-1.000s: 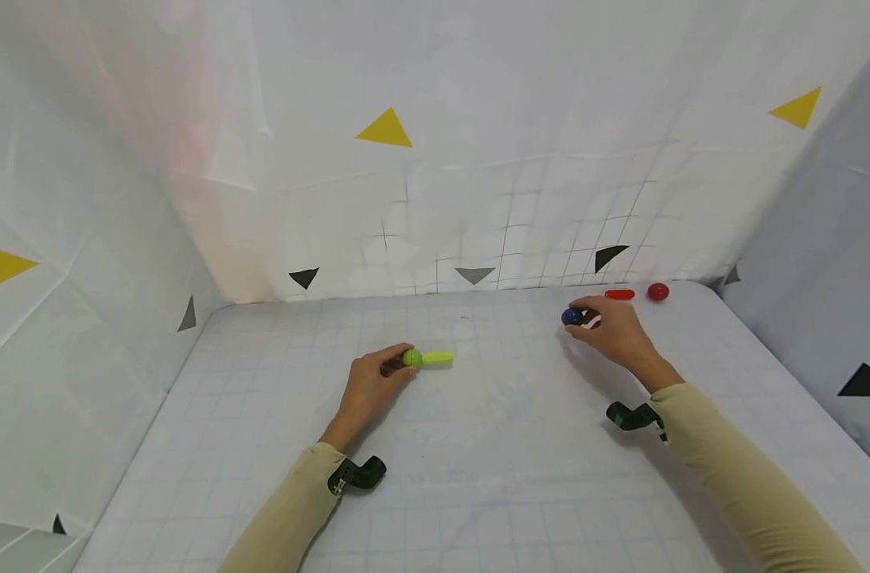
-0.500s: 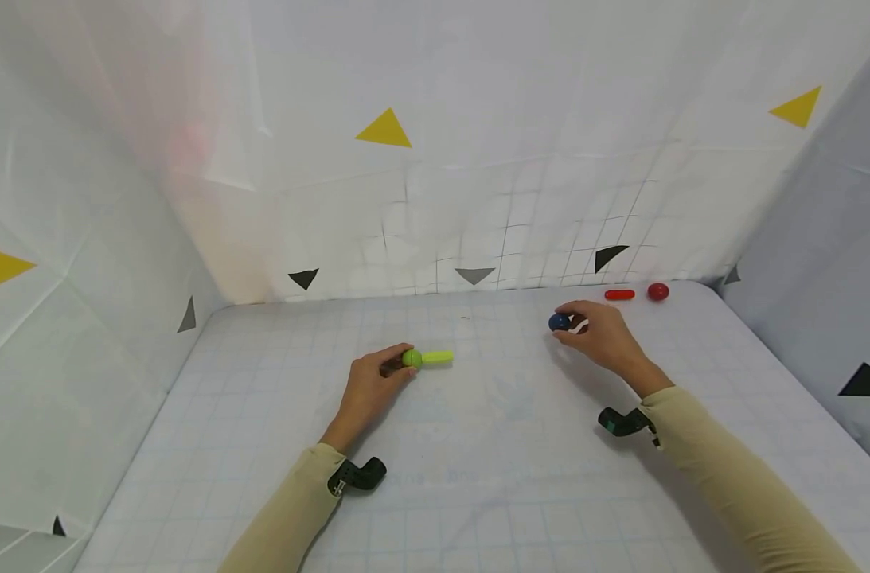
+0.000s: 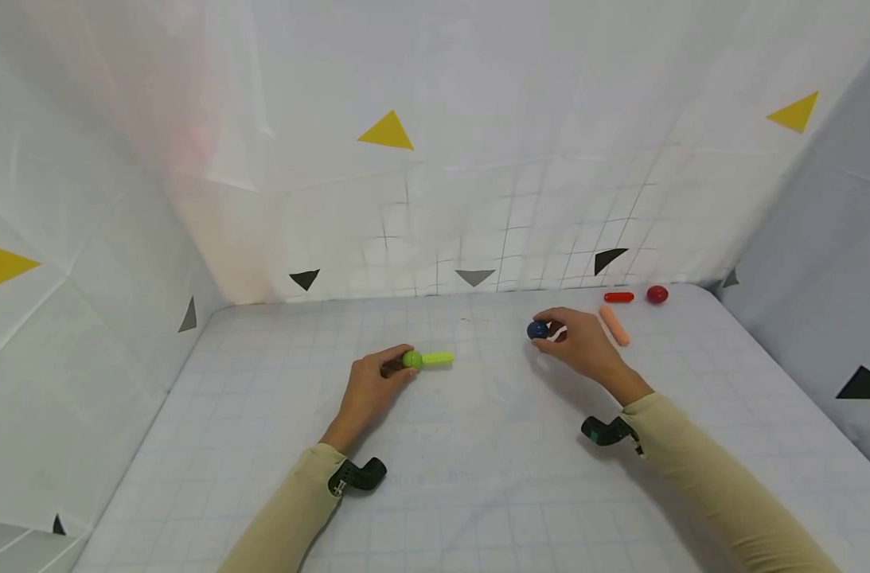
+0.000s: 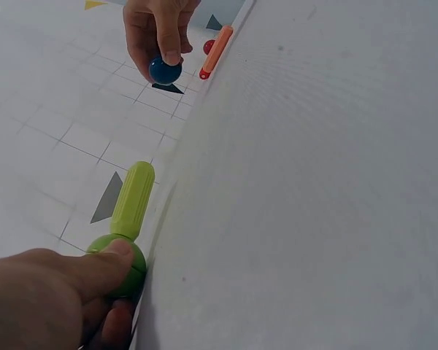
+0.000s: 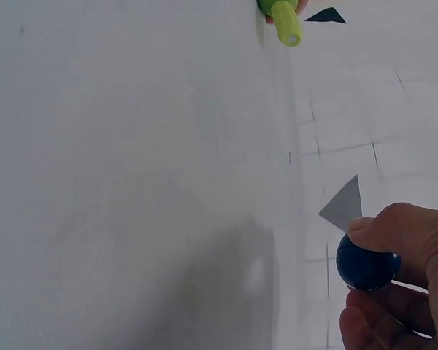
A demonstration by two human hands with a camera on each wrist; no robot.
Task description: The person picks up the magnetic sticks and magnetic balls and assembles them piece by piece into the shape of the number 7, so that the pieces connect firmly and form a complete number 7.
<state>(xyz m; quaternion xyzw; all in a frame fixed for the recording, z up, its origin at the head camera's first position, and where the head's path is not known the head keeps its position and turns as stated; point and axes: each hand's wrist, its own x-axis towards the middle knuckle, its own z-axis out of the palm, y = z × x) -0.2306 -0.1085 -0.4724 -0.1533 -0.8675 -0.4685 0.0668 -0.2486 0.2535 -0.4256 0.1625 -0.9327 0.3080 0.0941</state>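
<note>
My left hand [image 3: 368, 391] pinches a green ball [image 3: 412, 360] between thumb and fingers. A ribbed yellow-green rod [image 4: 134, 198] sticks out from that ball, pointing right in the head view; its free end shows a small pale round face in the right wrist view. My right hand [image 3: 583, 348] grips a dark blue ball [image 3: 538, 329] by thumb and fingertips, with a shadow on the table below it. The blue ball [image 5: 367, 261] stands apart from the rod, to its right and a little farther back. No rod is attached to the blue ball where it shows.
An orange rod [image 3: 614, 325] lies just right of my right hand. Behind it are a red rod [image 3: 618, 297] and a red ball [image 3: 657, 294], near the back edge of the white gridded table [image 3: 470, 469]. White sheeting [image 3: 477, 183] with yellow, black and grey triangles walls in the sides and back.
My right hand has moved left and slightly nearer with the blue ball, away from the red rod. The orange rod, hidden before, now shows. My left hand stays in place.
</note>
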